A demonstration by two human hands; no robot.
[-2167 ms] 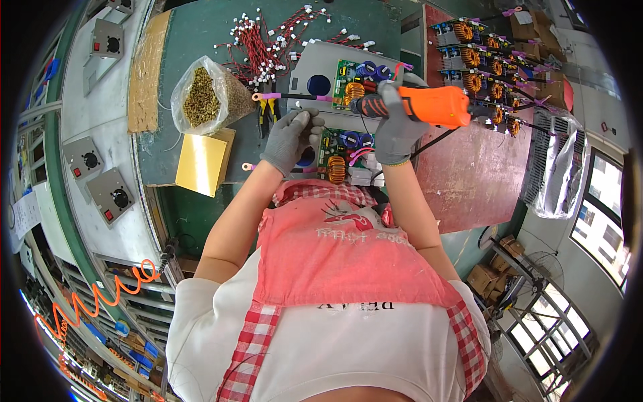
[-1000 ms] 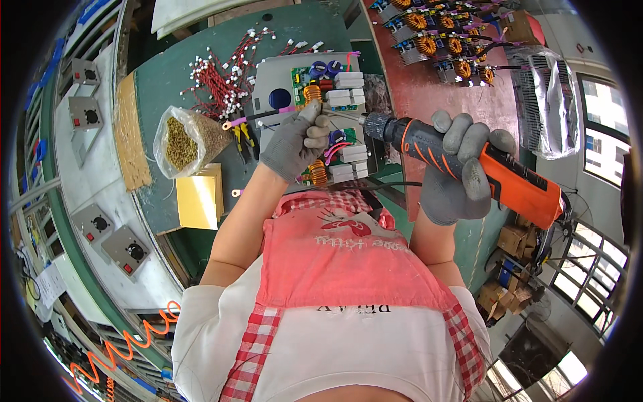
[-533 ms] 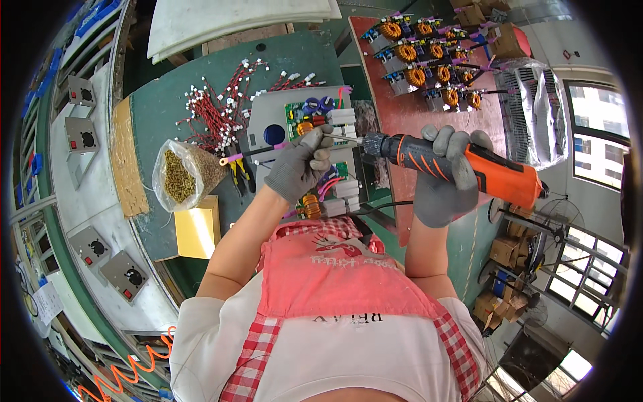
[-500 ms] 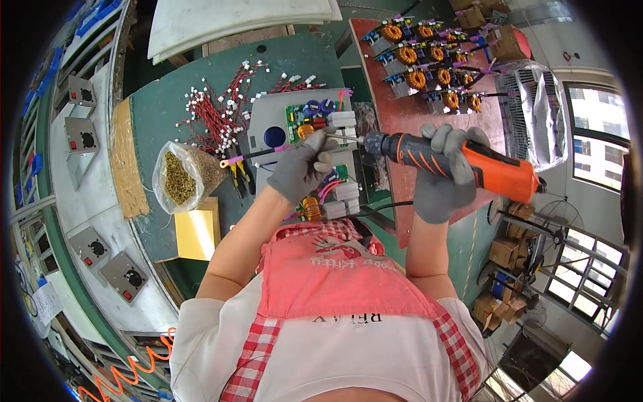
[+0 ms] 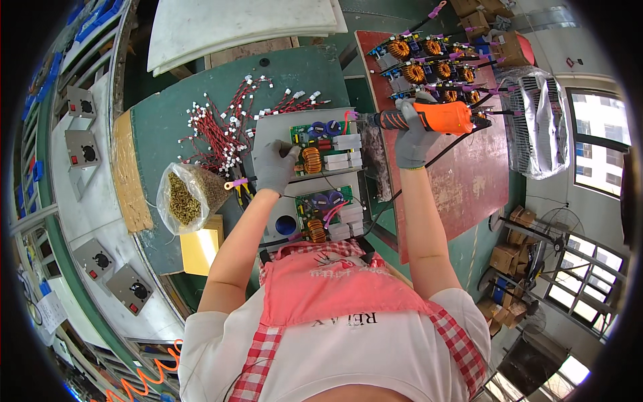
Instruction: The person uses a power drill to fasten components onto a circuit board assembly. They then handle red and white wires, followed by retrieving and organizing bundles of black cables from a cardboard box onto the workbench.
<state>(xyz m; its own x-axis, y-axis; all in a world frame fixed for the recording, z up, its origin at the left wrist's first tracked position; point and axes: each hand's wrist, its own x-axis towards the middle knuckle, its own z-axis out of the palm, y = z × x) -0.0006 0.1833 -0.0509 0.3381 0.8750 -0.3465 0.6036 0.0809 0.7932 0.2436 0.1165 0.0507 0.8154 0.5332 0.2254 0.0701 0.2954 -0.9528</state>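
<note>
My right hand (image 5: pixel 413 139), in a grey glove, is wrapped round an orange and black power screwdriver (image 5: pixel 442 117). Its front end points left, toward the upper circuit board (image 5: pixel 328 146), which carries a copper coil, blue capacitors and white blocks. That board lies on a grey metal panel (image 5: pixel 268 127). At the board's left edge is my gloved left hand (image 5: pixel 274 167), fingers curled together; what they hold, if anything, is hidden. A dark cable with a purple-sleeved ring terminal (image 5: pixel 236 183) sticks out beside its wrist. Closer to me lies a second circuit board (image 5: pixel 325 214).
Red wires with white connectors (image 5: pixel 218 130) lie in a heap on the green table (image 5: pixel 157 110). A clear bag of small brass-coloured parts (image 5: pixel 184 201) stands at the left, beside a yellow box (image 5: pixel 201 248). Several coil boards (image 5: pixel 429 67) sit on the red table (image 5: pixel 462 181).
My right hand has carried the screwdriver up and away from the upper board. My left hand has moved left and down, from the screwdriver's tip to the board's left edge.
</note>
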